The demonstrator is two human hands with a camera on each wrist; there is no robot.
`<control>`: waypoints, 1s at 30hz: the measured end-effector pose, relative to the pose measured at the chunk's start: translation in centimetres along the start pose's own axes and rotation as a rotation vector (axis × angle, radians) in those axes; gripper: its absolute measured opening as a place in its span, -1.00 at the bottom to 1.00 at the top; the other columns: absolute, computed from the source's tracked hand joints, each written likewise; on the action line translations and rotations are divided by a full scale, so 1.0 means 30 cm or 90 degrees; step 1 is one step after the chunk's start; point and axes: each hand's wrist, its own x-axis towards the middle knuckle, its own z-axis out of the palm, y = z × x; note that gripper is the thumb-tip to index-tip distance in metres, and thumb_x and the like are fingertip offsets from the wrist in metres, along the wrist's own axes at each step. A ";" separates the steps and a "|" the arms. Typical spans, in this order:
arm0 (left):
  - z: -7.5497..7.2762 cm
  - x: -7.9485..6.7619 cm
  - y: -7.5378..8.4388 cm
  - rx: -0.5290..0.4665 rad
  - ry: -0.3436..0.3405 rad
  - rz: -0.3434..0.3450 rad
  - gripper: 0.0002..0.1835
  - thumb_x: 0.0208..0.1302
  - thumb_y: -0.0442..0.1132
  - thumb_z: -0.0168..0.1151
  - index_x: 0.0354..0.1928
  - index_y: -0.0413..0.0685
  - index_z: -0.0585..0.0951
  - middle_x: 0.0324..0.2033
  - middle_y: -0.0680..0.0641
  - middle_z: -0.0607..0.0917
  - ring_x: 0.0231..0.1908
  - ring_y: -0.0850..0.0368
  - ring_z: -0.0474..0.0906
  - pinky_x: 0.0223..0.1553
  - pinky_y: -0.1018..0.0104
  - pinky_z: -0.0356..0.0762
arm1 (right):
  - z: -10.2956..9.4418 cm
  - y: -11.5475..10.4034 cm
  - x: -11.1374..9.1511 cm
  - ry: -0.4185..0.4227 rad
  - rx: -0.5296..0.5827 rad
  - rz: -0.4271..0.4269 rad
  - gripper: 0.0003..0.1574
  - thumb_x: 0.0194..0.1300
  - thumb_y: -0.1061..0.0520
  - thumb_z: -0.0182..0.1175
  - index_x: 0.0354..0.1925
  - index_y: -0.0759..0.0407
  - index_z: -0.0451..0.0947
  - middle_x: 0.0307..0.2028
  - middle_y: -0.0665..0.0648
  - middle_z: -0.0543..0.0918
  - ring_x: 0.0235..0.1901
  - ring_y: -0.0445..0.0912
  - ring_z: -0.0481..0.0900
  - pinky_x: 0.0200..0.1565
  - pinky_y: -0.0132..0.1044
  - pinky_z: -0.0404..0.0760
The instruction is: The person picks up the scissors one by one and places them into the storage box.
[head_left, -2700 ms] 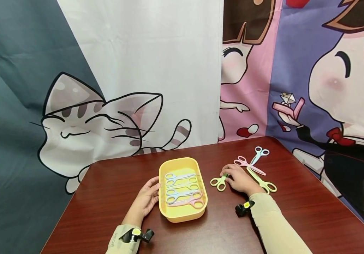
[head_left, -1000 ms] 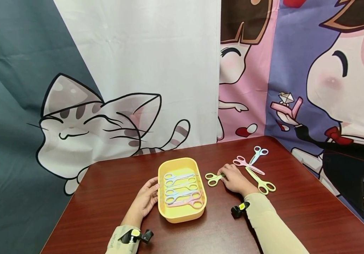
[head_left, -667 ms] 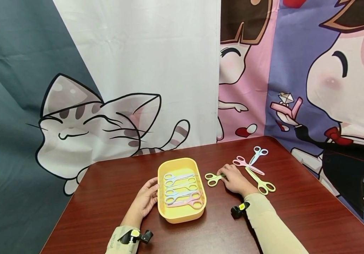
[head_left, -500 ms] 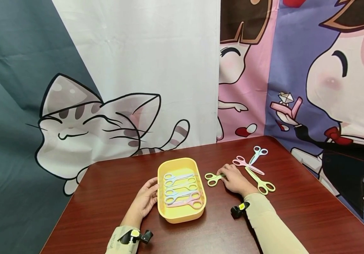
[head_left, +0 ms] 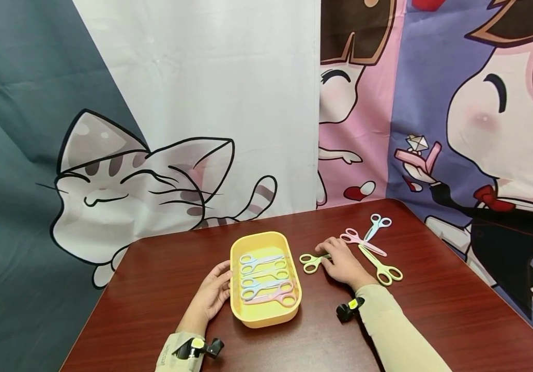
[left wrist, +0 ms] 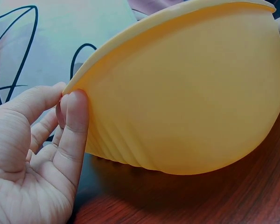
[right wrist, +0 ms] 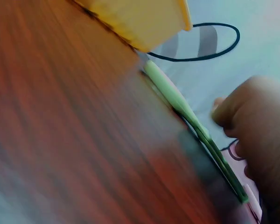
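Note:
In the head view, my left hand point(head_left: 211, 295) rests its fingers against the left side of a yellow plastic tray point(head_left: 266, 319). The left wrist view shows its fingertips point(left wrist: 77, 105) touching the wall just under the rim. Several pastel scissors lie side by side in the tray, among them a pink pair point(head_left: 275, 295) at the near end. My right hand point(head_left: 344, 264) hovers over green scissors point(head_left: 310, 264), which lie right of the tray with their handles toward it. In the right wrist view, its loosely bent fingers are apart from the scissors' green blades point(right wrist: 219, 158).
On the table point(head_left: 164, 289), right of my right hand, lie pink scissors point(head_left: 364, 242), light blue scissors point(head_left: 378, 223) and yellow-green scissors point(head_left: 382, 267), close together and partly overlapping. A printed cartoon curtain point(head_left: 266, 103) hangs behind the table's far edge.
The green scissors have turned and shifted left toward the tray. My right hand gripped their blades earlier; its fingers have now lifted off. My left hand stays at the tray.

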 end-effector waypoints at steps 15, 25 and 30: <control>0.003 0.001 0.001 0.002 0.004 0.010 -0.51 0.51 -0.40 0.05 0.40 -0.21 0.25 -0.27 -0.04 0.68 -0.47 0.28 0.62 -0.45 0.48 0.64 | 0.052 -0.126 0.018 0.017 -0.112 0.123 -0.50 0.22 -0.17 0.37 -0.01 0.10 0.64 -0.11 0.09 0.51 -0.07 0.01 0.44 -0.13 -0.01 0.59; -0.003 -0.006 -0.005 0.001 0.005 0.001 -0.52 0.52 -0.41 0.04 0.40 -0.19 0.24 -0.24 -0.05 0.67 -0.45 0.27 0.63 -0.43 0.47 0.65 | 0.099 -0.170 0.021 -0.057 -0.169 0.125 -0.34 0.15 -0.25 0.41 0.06 0.15 0.63 -0.09 0.12 0.50 -0.04 0.05 0.43 -0.04 -0.01 0.60; 0.000 -0.001 0.000 0.006 0.000 0.005 -0.51 0.51 -0.40 0.04 0.41 -0.21 0.22 -0.30 -0.02 0.66 -0.48 0.29 0.59 -0.46 0.50 0.62 | 0.099 -0.163 0.022 -0.043 -0.151 0.067 -0.54 0.18 -0.04 0.40 0.00 0.15 0.66 -0.13 0.13 0.51 -0.08 0.07 0.44 -0.01 0.00 0.55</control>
